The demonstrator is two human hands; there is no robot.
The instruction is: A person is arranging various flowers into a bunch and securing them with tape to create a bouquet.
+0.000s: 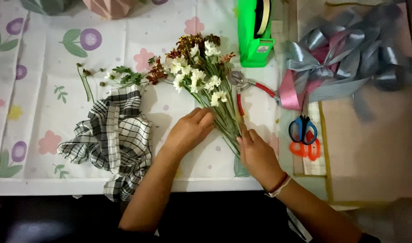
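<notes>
Counter (44,182) covered by a white cloth (44,103) printed with flowers. On it: checked black-and-white towel (113,139), crumpled, hanging over the front edge; loose stems and sprigs (86,81) just beside it; bunch of white and dark red flowers (199,74) in the middle; red-handled pruning shears (251,87) beside the bunch; green tape dispenser (254,33) at the back; grey and pink ribbon (345,56) at right; blue scissors (303,129) over orange scissors (307,149).

We see a home craft table: flowered tablecloth (44,112), green tape dispenser (254,33), ribbons (345,58), scissors (303,130).
</notes>
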